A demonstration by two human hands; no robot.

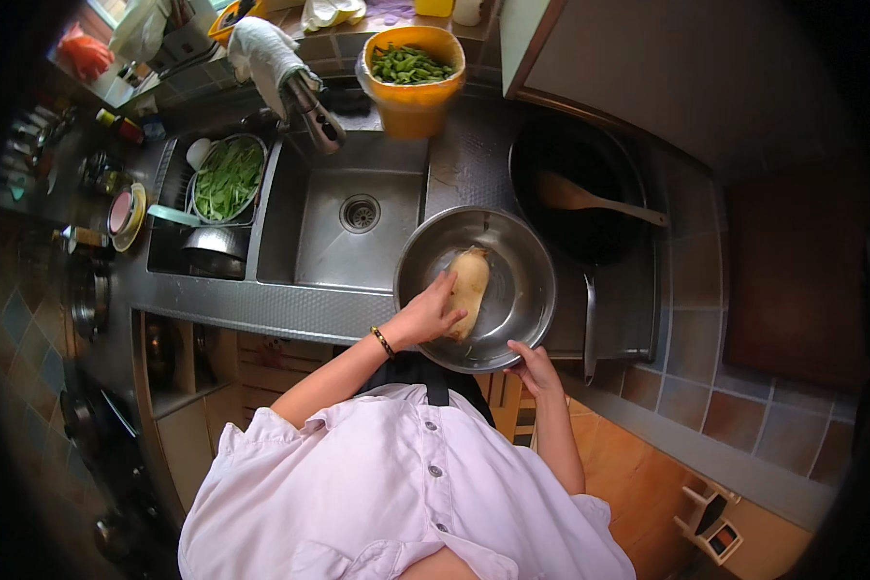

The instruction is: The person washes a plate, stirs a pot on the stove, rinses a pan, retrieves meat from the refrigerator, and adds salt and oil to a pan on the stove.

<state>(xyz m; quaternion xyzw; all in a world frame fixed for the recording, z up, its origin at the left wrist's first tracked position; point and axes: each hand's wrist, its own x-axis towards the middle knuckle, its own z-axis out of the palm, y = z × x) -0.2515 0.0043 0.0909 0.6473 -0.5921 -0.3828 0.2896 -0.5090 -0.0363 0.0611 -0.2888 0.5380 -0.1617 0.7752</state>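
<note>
A wide stainless steel bowl [525,290] sits at the counter's front edge, right of the sink basin. Inside it lies a pale, thick root vegetable section [471,279], probably lotus root. My left hand [429,310], with a beaded bracelet at the wrist, reaches over the bowl's left rim and touches the vegetable's left side with fingers spread; how firmly it holds cannot be told. My right hand [534,366] grips the bowl's rim at the lower right, the thumb on top.
Left of the bowl is the steel sink [341,239] beneath a cloth-wrapped faucet [312,109]. A colander of leafy greens [226,177] stands farther left. Behind is a yellow bucket of green pods [413,101]. A dark wok [551,145] with a wooden spatula [609,203] is at right.
</note>
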